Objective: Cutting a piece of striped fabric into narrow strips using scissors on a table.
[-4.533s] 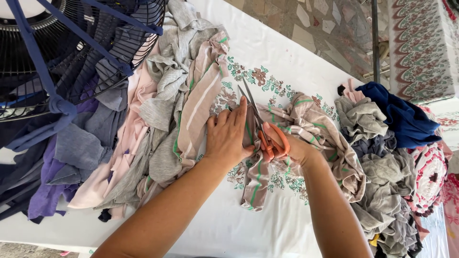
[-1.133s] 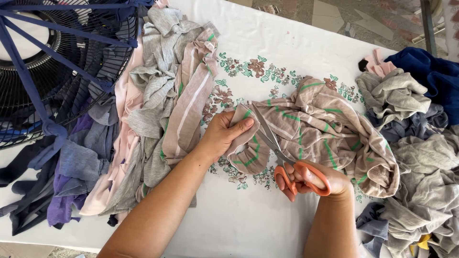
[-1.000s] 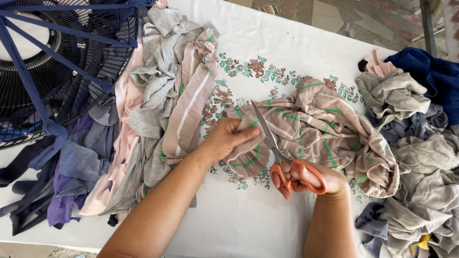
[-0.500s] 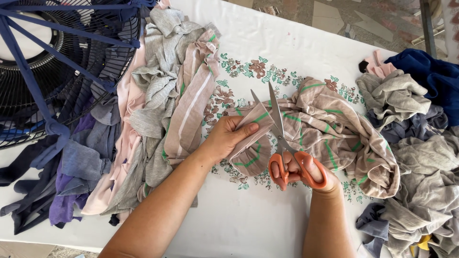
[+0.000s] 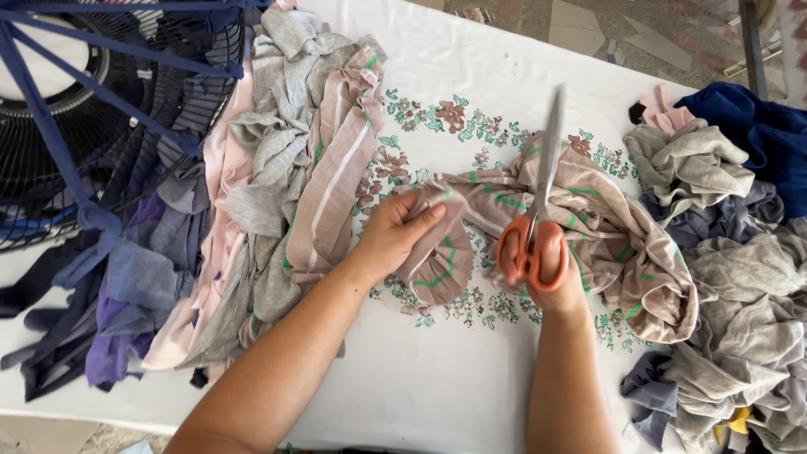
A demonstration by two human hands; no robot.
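Scissors (image 5: 538, 202) now raised upright in right hand (image 5: 546, 273), striped cloth (image 5: 588, 227) beneath, left hand (image 5: 395, 235) pinching it

Bright, even daylight; soft shadows, scissors (image 5: 542, 197) motion-blurred.

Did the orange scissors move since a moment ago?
Yes. The scissors in the right hand swung up and right: against the flower print on the tablecloth, the blades now point almost straight up, closed, no longer slanting left.
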